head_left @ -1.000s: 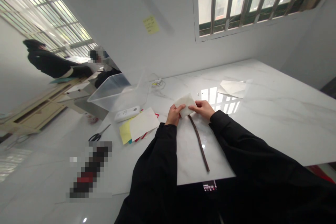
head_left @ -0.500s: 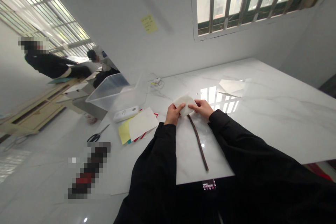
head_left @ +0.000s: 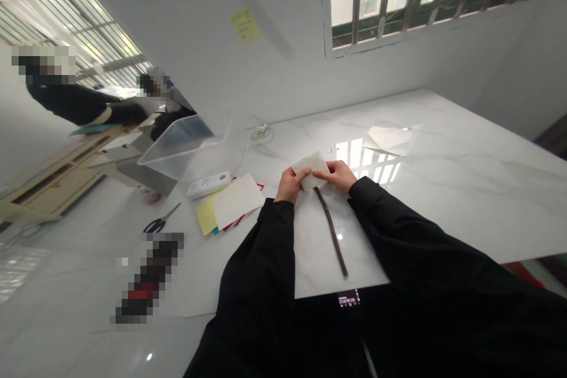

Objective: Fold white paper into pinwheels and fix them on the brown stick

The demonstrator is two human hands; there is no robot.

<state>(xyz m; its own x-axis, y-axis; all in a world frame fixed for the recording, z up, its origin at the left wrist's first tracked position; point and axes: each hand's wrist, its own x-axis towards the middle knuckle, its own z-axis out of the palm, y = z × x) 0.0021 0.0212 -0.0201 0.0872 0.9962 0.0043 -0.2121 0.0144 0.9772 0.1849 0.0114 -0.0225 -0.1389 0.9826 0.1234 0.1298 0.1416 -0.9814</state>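
A small piece of white paper (head_left: 313, 162) is held up between my two hands over the table. My left hand (head_left: 289, 184) pinches its left edge, thumb on top. My right hand (head_left: 339, 176) grips its right side, the thumb pressed on its face close to the left thumb. Just below the paper, a thin brown stick (head_left: 331, 227) lies on the white marbled tabletop (head_left: 460, 189), its far end close to the paper's lower edge. Whether the two touch I cannot tell. The fingers behind the paper are hidden.
Left of my arm lie stacked coloured and white paper sheets (head_left: 237, 201), a white power strip (head_left: 209, 185) and black-handled scissors (head_left: 162, 220). A clear plastic bin (head_left: 177, 147) stands behind them. More white paper (head_left: 390, 140) lies back right. Two people (head_left: 66, 97) sit far left.
The view has shifted slightly, so everything sits a little higher and further left. My right thumb has slid left across the paper, nearer to my left thumb.
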